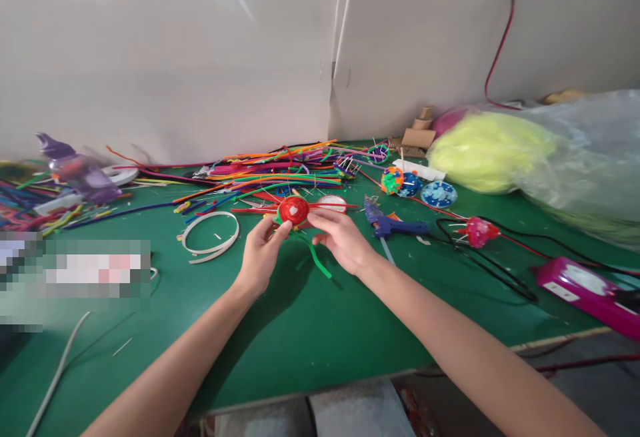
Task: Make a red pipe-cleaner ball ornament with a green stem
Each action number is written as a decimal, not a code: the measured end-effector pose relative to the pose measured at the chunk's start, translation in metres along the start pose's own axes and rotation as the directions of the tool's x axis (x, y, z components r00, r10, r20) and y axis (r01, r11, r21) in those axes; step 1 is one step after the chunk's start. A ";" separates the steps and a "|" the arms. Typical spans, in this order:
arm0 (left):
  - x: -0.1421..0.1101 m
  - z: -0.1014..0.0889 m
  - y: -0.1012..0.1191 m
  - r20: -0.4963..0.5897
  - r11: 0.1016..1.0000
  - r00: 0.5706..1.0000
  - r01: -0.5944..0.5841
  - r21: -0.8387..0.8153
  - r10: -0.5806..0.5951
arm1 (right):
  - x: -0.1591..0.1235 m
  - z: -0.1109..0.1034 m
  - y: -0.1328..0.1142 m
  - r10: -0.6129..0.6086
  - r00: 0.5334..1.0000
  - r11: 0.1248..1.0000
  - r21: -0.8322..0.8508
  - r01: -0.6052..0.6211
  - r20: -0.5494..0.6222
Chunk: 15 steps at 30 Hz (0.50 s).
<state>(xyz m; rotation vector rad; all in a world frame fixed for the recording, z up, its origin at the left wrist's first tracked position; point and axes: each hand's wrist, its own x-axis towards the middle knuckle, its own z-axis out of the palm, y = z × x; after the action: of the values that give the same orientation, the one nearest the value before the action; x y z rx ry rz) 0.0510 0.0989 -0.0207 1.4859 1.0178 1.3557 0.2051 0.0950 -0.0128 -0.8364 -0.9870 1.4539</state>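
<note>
Between my hands, a little above the green table, is a round red coil of pipe cleaner (294, 211) with a whitish spot at its middle. My left hand (264, 245) pinches its lower left edge with the thumb in front. My right hand (343, 234) has thumb and fingers closed at its right edge. A green pipe cleaner (320, 260) trails down from under the coil. Behind my hands lies a heap of coloured pipe cleaners (280, 172). Just past my right hand rests a blue glue gun (395, 224).
Finished-looking blue discs (439, 193) and a pink spiky piece (479, 232) lie to the right. A magenta power strip (585, 294) sits near the right edge, with black cables. A white strip loop (211, 234) and purple bottle (80, 174) stand left. Plastic bags (495, 150) fill the back right.
</note>
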 end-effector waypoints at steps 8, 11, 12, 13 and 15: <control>-0.001 0.001 0.001 -0.012 1.000 1.000 -0.002 -0.018 0.002 | 0.005 -0.005 -0.001 0.068 0.998 0.993 0.096 -0.069 0.017; -0.002 0.003 0.000 -0.041 0.996 0.999 0.011 -0.084 -0.014 | 0.005 -0.003 -0.001 0.017 1.000 0.998 0.053 -0.018 0.021; -0.002 0.003 0.000 -0.043 0.995 0.999 0.011 -0.100 -0.016 | 0.004 -0.003 -0.001 0.001 1.000 0.999 0.041 -0.002 0.025; -0.002 0.003 -0.001 -0.041 0.994 0.999 0.010 -0.110 -0.015 | 0.004 -0.003 -0.001 -0.011 0.999 0.999 0.031 0.010 0.030; -0.002 0.003 -0.003 -0.033 0.994 0.999 0.006 -0.107 -0.009 | 0.003 -0.003 -0.002 -0.026 0.999 0.999 0.019 0.026 0.044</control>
<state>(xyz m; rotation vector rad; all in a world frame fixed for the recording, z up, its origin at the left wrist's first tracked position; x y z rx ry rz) 0.0534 0.0976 -0.0238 1.3830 0.9550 1.4120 0.2081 0.0988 -0.0120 -0.7781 -1.0124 1.4628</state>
